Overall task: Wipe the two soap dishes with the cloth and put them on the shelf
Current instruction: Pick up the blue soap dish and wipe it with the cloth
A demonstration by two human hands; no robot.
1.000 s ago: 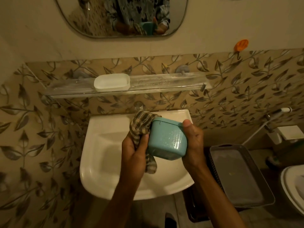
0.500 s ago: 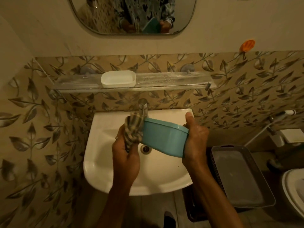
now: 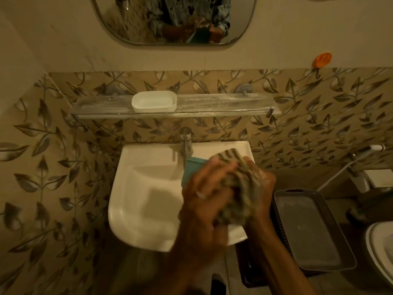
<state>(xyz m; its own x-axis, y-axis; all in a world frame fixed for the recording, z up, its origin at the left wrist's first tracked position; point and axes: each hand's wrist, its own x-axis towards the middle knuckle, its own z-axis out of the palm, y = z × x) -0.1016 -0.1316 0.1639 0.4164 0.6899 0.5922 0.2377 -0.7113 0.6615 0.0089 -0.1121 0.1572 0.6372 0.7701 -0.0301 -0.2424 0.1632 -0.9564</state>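
Both hands have shifted right and closer together since half a second ago, and the striped cloth that hung at the teal dish's left end now covers most of it. Only a corner of the teal soap dish shows, just right of the tap and above the right half of the sink. Blurred with motion, the left hand lies over the cloth with fingers curled, pressing it onto the dish; its grip is closed on the cloth. On the far side, the right hand cups the bundle, thumb up by the cloth's top edge, its grip closed on the dish under the cloth, though the dish's right end is hidden.

Up on the glass shelf, the white soap dish sits left of centre, its front wall near the shelf's front rail. To its right the shelf is bare glass as far as the bracket end, and a shorter bare stretch lies to its left. Between the shelf's front edge and the tap top the tiled wall is unobstructed.

Right of the sink, just beside the right forearm, stands a dark basket with a grey lid. A toilet rim shows at the right edge. Above, the mirror reflects the hands and the teal dish
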